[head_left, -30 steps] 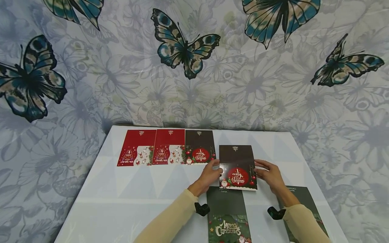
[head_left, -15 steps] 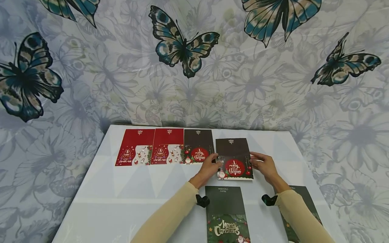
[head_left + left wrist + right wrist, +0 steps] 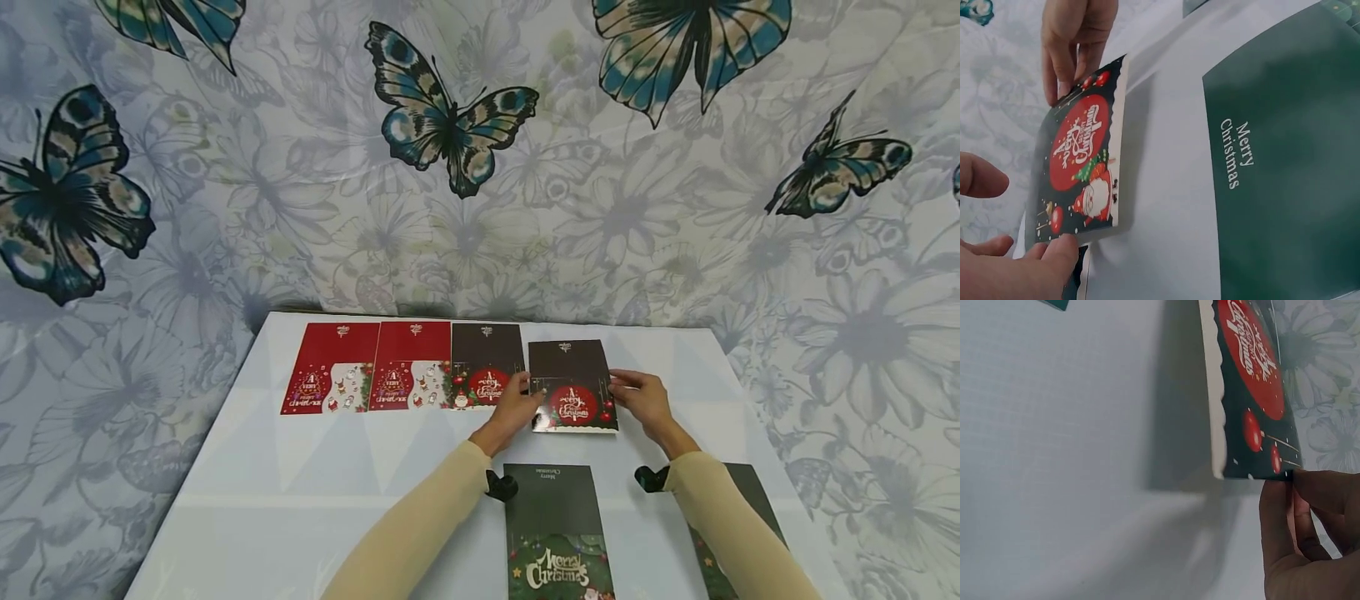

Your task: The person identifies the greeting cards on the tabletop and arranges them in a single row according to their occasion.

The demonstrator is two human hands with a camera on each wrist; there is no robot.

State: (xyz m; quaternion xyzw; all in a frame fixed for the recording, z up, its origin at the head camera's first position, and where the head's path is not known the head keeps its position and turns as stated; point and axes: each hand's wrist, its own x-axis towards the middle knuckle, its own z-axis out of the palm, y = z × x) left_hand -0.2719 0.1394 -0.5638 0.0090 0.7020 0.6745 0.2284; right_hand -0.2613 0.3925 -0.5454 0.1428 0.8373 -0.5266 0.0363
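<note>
A dark Christmas card (image 3: 572, 387) with a red round print and a Santa hangs between my two hands, its shadow falling on the table beneath. My left hand (image 3: 513, 413) pinches the card's left edge, thumb on the printed face. At the opposite edge my right hand (image 3: 647, 405) grips it between thumb and fingers, as the right wrist view shows close up. A matching dark card (image 3: 486, 354) lies flat just left of the held one. Beyond it in the same row are two red cards (image 3: 414, 343), side by side.
A green Merry Christmas card (image 3: 555, 508) lies on the white table (image 3: 360, 500) in front of me, between my forearms. Another green card (image 3: 750, 492) is partly covered by my right sleeve. A butterfly-printed cloth (image 3: 465, 258) hangs behind the table's far edge.
Both hands have carried the dark card away from me and slightly left, clear of the green card it overlapped, toward the far row. The lying cards stay put.
</note>
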